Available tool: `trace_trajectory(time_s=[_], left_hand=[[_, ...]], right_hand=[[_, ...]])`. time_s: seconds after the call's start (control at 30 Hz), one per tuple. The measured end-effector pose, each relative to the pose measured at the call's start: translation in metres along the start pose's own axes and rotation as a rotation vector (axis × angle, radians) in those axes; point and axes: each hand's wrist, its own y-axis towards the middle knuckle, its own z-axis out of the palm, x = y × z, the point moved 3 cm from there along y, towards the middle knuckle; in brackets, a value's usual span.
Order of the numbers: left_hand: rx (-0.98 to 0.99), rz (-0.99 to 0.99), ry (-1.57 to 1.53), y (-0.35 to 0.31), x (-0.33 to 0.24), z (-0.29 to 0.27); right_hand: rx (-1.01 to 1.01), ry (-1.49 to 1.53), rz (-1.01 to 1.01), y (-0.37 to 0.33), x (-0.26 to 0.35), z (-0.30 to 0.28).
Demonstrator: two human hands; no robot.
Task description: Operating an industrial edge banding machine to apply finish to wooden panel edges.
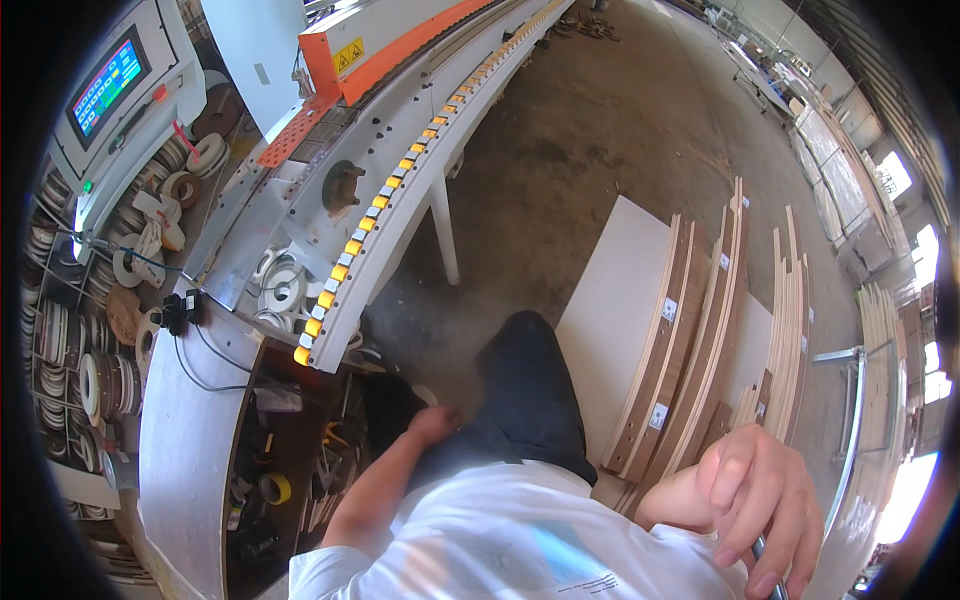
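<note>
My left hand [435,426] hangs low beside my dark-trousered leg, its fingers blurred and partly out of sight. It is nearest to the open compartment under the machine's end. My right hand [760,500] is raised close at the lower right, fingers curled. Beneath those fingers shows a short stretch of a slim dark rod-like thing [770,568] with a shiny edge; most of it is hidden, so its kind is unclear. Past this hand, stacks of long brown and pale boards [690,330] with small white labels stand on the floor.
At left runs a long grey and orange machine [340,60] edged with yellow rollers [363,233]. A control screen [107,88] hangs above shelves of edging rolls [100,385]. A cabinet [190,440] holds a yellow tape roll [274,488]. A metal frame [855,430] stands far right.
</note>
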Motion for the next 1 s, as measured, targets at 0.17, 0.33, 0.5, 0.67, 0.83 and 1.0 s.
trace_trajectory(time_s=[0.17,0.33,0.5,0.67,0.83,1.0], left_hand=[[0.015,0.010,-0.002,-0.001,-0.008,-0.005],[0.035,0.040,-0.013,0.003,-0.001,-0.001],[0.018,0.033,-0.045,0.006,-0.002,-0.007],[0.019,0.036,-0.070,0.007,0.000,-0.016],[-0.063,0.028,-0.155,0.002,0.006,-0.020],[-0.029,0.031,-0.117,-0.002,-0.004,-0.033]], right_hand=[[0.025,0.009,0.026,0.002,-0.001,0.000],[0.043,0.004,0.053,0.006,-0.007,0.004],[0.070,0.016,0.046,0.011,-0.019,0.007],[0.114,0.043,0.073,0.019,-0.031,0.012],[0.159,0.067,-0.036,0.023,-0.046,0.017],[0.151,0.063,-0.007,0.026,-0.034,0.016]])
